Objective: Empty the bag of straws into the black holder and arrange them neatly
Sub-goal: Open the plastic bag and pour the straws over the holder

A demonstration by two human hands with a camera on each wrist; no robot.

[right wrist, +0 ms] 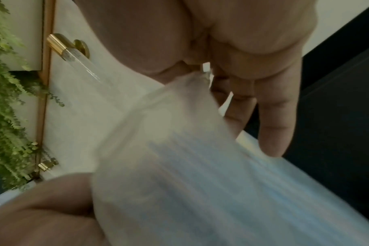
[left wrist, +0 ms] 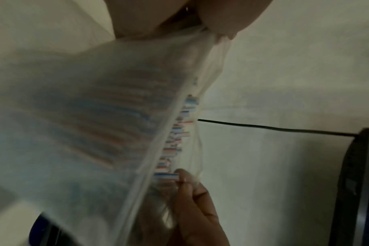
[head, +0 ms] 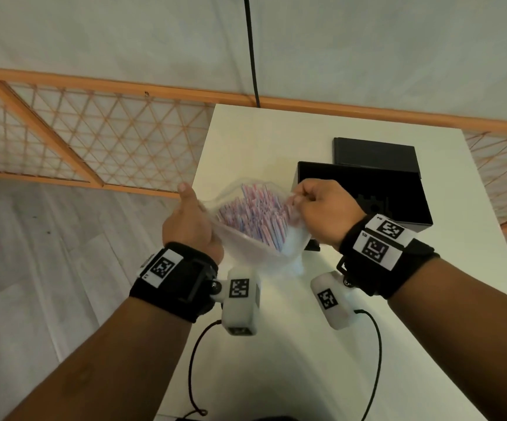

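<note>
A clear plastic bag (head: 261,247) full of red, white and blue striped straws (head: 255,214) hangs in the air above the white table (head: 276,141), its mouth pulled wide. My left hand (head: 188,220) grips the bag's left edge, and my right hand (head: 319,205) pinches the right edge of the mouth. In the left wrist view the straw ends (left wrist: 175,149) show at the opening of the bag (left wrist: 95,133). In the right wrist view the bag (right wrist: 190,174) is blurred. The open black holder (head: 398,192) sits on the table just right of the bag.
A black lid (head: 373,156) lies behind the holder. A black cable (head: 252,50) runs down the wall to the table's far edge. An orange lattice panel (head: 88,138) lines the wall at the left. Thin cables (head: 376,344) trail from both wrist cameras.
</note>
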